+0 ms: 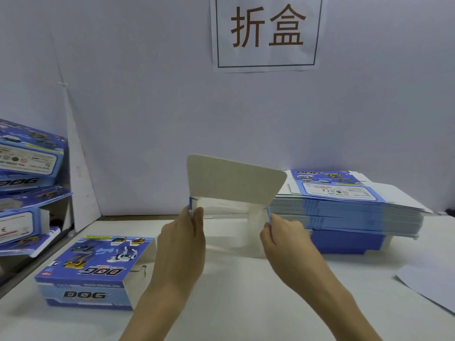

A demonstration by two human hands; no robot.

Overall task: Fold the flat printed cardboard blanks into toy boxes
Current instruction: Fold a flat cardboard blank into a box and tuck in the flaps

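Left hand [183, 238] pinches left end of half-formed box [234, 183], centre frame | right hand [283, 236] pinches right end | step: body squared, lid flap upright | next, likely: tuck flap in | flat blanks stack [344, 207] right; finished box [96, 264] lower left on bench [246, 303]

A part-folded box [236, 183] is held upright at centre, its unprinted grey lid flap raised and its blue edges pinched at both ends. A stack of flat blanks [344, 210], blue print upward, lies to its right on the surface [234, 303]. One folded box [96, 264] lies to the left, "DOG" legend visible.
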